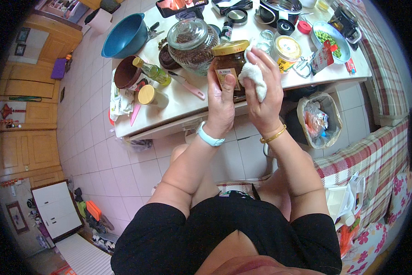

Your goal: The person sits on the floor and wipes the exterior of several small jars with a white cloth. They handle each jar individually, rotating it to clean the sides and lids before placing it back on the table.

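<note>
A dark glass jar (220,63) with a gold metal lid (230,47) is held upright above the table's front edge. My left hand (221,103) grips it from below and the left side, thumb over its printed label. My right hand (267,89) presses a folded white cloth (253,77) against the jar's right side. Behind the jar stands a large lidded glass jar (192,44) of dark grains. To the right is a yellow-lidded tub (287,51).
On the table (178,110) stand a teal basin (125,37), an oil bottle (154,72), a wooden-lidded jar (152,96) and a pink-handled knife (192,87). A bowl of green beans (343,58) sits at right. Below are a lined trash bin (300,118) and a plaid sofa (374,147).
</note>
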Demonstrator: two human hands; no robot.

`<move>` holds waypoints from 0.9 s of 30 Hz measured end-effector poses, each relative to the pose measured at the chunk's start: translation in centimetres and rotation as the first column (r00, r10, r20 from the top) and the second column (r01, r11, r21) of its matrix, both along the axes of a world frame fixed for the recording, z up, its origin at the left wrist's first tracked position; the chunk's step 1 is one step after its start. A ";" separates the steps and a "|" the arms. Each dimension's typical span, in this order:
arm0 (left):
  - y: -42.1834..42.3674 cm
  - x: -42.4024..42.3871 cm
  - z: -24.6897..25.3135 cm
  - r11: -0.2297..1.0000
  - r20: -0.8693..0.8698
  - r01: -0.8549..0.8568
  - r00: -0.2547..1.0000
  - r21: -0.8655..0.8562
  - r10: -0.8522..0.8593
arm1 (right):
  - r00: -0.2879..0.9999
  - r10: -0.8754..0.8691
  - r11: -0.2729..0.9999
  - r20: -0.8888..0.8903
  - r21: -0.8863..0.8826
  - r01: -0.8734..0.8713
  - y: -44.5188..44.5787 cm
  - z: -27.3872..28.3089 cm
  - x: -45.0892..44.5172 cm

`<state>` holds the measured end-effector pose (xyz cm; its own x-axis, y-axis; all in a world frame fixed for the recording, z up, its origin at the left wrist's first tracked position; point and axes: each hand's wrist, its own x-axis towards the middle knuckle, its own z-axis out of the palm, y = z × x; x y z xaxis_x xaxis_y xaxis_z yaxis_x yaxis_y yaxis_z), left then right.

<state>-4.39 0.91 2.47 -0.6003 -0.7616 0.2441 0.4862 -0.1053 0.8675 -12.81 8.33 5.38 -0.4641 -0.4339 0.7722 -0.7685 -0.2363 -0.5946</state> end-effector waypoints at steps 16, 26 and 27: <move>0.4 0.7 1.0 0.949 -0.020 0.295 0.955 0.109 -0.295 | 0.976 -0.025 0.988 0.217 -0.143 0.057 1.0 -0.7 -1.7; -1.6 1.1 0.1 0.826 -0.153 0.392 0.920 0.405 -0.361 | -0.286 0.753 0.570 0.592 -0.805 -0.166 1.2 -1.7 -4.9; -1.6 1.2 0.2 0.837 -0.127 0.376 0.926 0.399 -0.355 | -0.216 0.711 0.659 0.669 -0.741 -0.128 1.2 -1.2 -4.7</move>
